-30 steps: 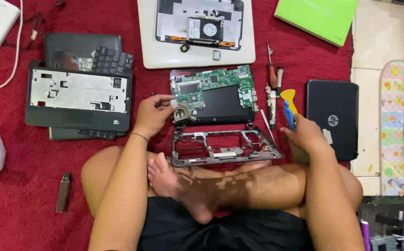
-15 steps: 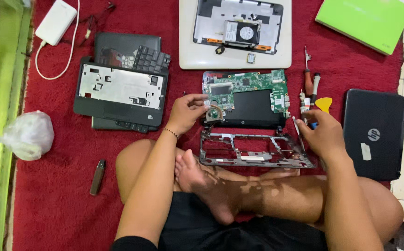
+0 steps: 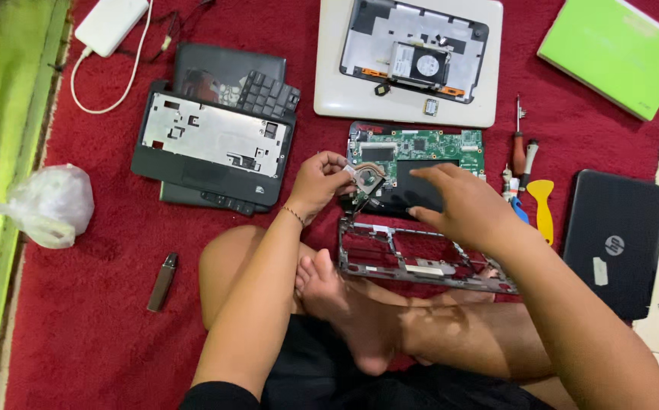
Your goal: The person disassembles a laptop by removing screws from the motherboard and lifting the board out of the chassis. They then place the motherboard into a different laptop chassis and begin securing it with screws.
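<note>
Bare arms, bare legs, dark clothes

The left hand (image 3: 322, 182) and right hand (image 3: 462, 209) are both bare, with no gloves or rings to be seen. A thin beaded bracelet (image 3: 293, 216) circles the left wrist. The forearms are uncovered; a black sleeve (image 3: 219, 396) shows only at the upper left arm, at about 7 o'clock in the view. Both legs are bare from the knee down, and the one foot (image 3: 344, 311) in sight wears no sock or shoe. Black shorts (image 3: 322, 372) cover the lap at 6 o'clock. The right arm shows no sleeve.
</note>
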